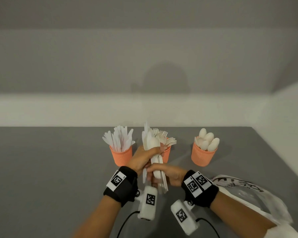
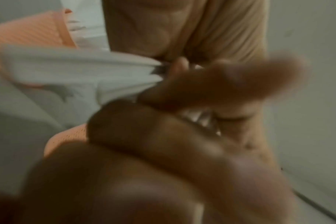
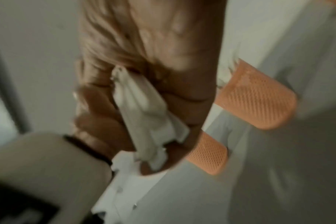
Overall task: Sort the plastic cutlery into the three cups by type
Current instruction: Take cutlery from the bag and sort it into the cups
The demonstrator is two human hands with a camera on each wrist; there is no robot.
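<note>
Three orange cups stand in a row in the head view: the left cup [image 1: 121, 157] holds white knives, the middle cup [image 1: 167, 152] holds forks and is partly hidden, the right cup [image 1: 203, 157] holds spoons. My left hand [image 1: 150, 154] grips a mixed bundle of cutlery [image 1: 150, 141] upright in front of the middle cup. My right hand [image 1: 162, 175] pinches the handles at the bundle's lower end. Both wrist views are blurred; the right wrist view shows the white handles [image 3: 144, 115] between fingers, with two cups [image 3: 259, 97] behind.
A crumpled clear plastic bag [image 1: 248, 194] lies on the grey table [image 1: 50, 169] at the near right, beside my right forearm. A white wall runs along the table's far edge and right side.
</note>
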